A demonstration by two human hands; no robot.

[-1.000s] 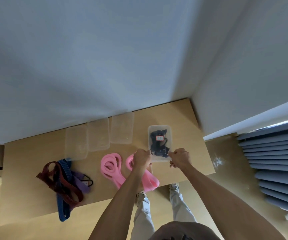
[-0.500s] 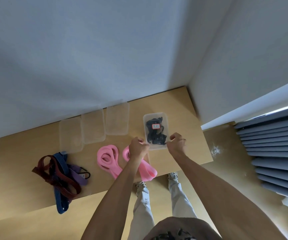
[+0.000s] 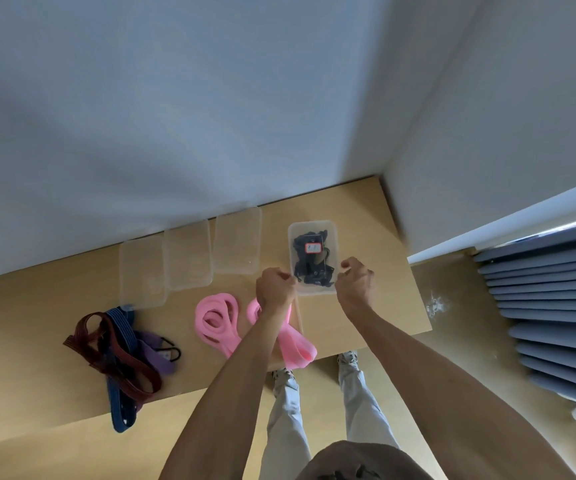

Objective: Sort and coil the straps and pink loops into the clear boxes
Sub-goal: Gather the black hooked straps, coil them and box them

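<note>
A light wooden table [image 3: 54, 306] stands against a pale wall, with a wooden floor of much the same colour below its near edge. Taking the filled box as the landmark, and going left to right: far to its left, near the table's front edge, lies one tangled heap of three straps, a maroon strap [image 3: 120, 362], a blue strap [image 3: 120, 407] and a purple strap [image 3: 156, 348] with a black clip. Behind them, left of the filled box and along the wall, three empty clear boxes [image 3: 189, 258] sit in a row, overlapping slightly. In front of that row, nearer the person, are two pink loops: a coiled pink loop [image 3: 215, 322] and a flattened pink loop [image 3: 295, 344] partly hidden under the left forearm. The left hand [image 3: 274, 287] has its fingers curled and pinching the filled box's left near rim. The filled box [image 3: 312, 226] holds one bundle of black straps [image 3: 312, 263] with a red-and-white tag. The right hand [image 3: 354, 284] has curled fingers pinching the box's right near rim. Right of the filled box, past the table's end, a grey slatted blind [image 3: 549, 306] lies by the floor.
</note>
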